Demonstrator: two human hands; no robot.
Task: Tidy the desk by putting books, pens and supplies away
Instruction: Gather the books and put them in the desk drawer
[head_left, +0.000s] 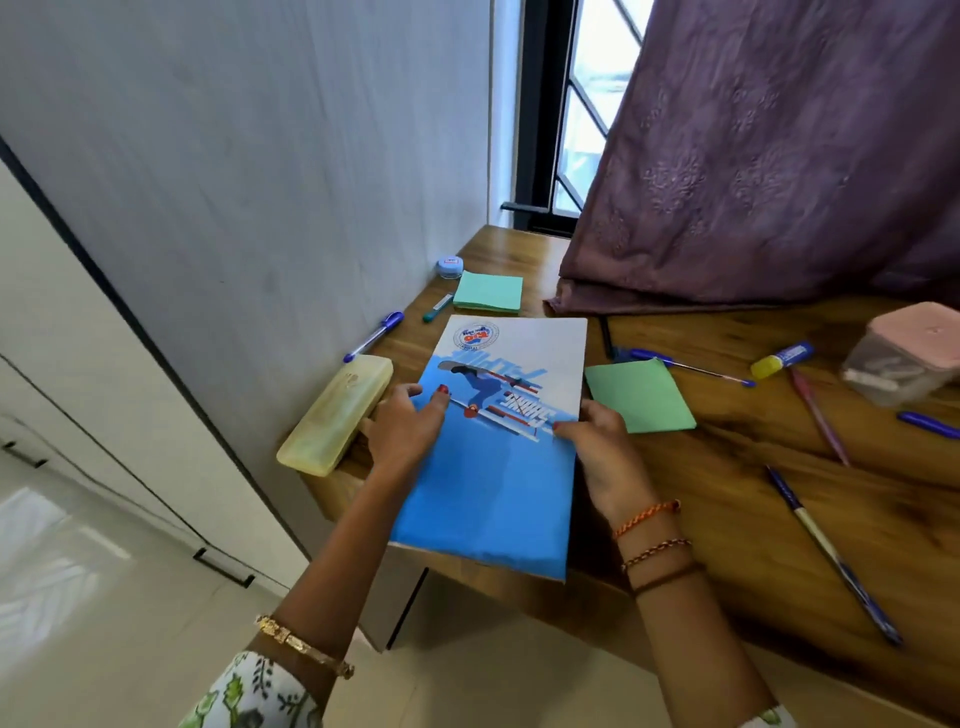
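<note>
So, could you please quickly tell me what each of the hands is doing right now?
Left hand: holds the left edge of the blue notebook.
Right hand: holds its right edge.

The blue notebook (493, 457) sits at frame centre, cover up, its skier artwork upside down to me, its near edge overhanging the edge of the wooden desk (727, 493). My left hand (402, 434) pinches its left edge and my right hand (597, 447) grips its right edge. A yellow pencil case (335, 413) lies closed at left, beside the wall. A teal sticky pad (488, 291) lies above the notebook; a green paper square (639, 395) lies just right of it. Blue pens lie at upper left (374, 335), right of centre (691, 366) and lower right (831, 553). A pink pen (818, 415) and a glue stick (782, 358) lie at right.
</note>
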